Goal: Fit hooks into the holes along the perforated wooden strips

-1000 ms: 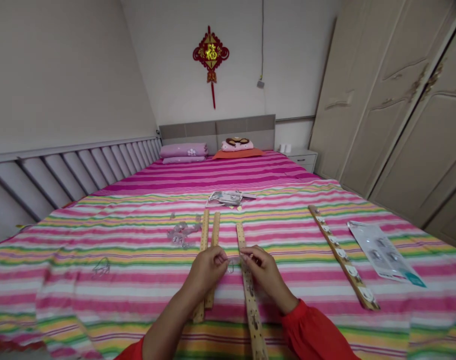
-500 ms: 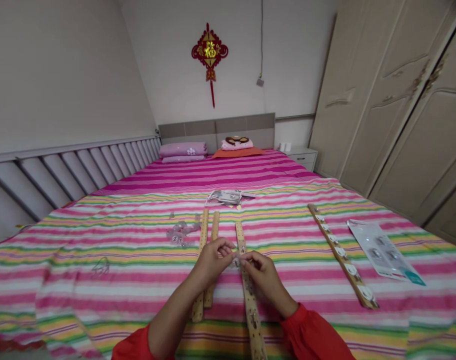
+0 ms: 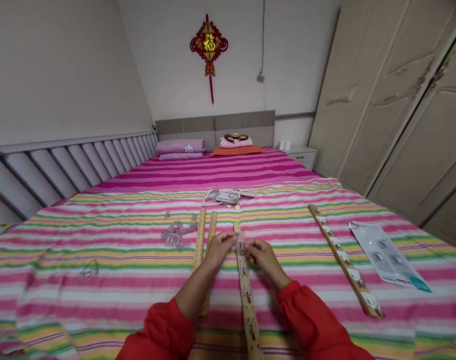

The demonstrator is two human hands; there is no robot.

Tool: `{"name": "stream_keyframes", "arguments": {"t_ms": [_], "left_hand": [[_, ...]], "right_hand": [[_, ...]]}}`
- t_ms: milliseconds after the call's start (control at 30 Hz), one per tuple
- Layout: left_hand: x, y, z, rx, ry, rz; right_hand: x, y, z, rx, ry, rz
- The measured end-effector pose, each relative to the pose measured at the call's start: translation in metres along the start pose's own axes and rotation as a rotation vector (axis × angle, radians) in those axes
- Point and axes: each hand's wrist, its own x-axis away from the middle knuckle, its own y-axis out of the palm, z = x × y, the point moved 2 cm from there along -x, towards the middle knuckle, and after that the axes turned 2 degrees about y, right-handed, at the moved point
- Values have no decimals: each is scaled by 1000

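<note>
A pale wooden strip with holes (image 3: 249, 307) lies lengthwise before me, with several small metal hooks along it. Over its far part is a small clear adhesive hook (image 3: 240, 240), see-through with a metal part. My left hand (image 3: 221, 248) pinches the left edge of this hook, thumb and forefinger closed. From the right, my right hand (image 3: 264, 256) has its fingertips closed at the other edge; the exact contact is blurred. Two more holed wooden strips (image 3: 199, 240) lie left of the hands, partly behind my left forearm.
Loose clear discs (image 3: 178, 233) lie left of the strips. Clear packaging (image 3: 224, 196) sits beyond them. To the right are a wooden strip with white pieces and hooks (image 3: 342, 256) and a blister pack (image 3: 387, 255). A thin clear loop (image 3: 89, 270) rests on the striped bedsheet (image 3: 130, 295).
Both hands have moved slightly farther along the strip with the clear hook, which is now over the strip's far part. My fingertips are a little farther apart. The view has shifted slightly.
</note>
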Motion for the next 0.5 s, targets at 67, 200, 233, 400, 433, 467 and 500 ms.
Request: {"name": "stream_keyframes", "arguments": {"t_ms": [67, 200, 233, 400, 433, 467, 500], "left_hand": [[-15, 3, -5, 25, -16, 37], [-43, 4, -16, 35, -2, 124], [-49, 4, -21, 32, -6, 143], [-64, 3, -44, 27, -19, 210], [-65, 3, -49, 28, -21, 215], [-66, 3, -52, 29, -22, 219], [-67, 3, -55, 29, -22, 222]], "right_hand": [[-13, -2, 3, -4, 2, 41], [-34, -5, 12, -6, -8, 112], [-38, -5, 15, -8, -11, 127], [-49, -5, 29, -10, -20, 178], [-50, -5, 31, -10, -20, 183], [-51, -5, 33, -10, -19, 186], [-52, -5, 35, -10, -18, 188]]}}
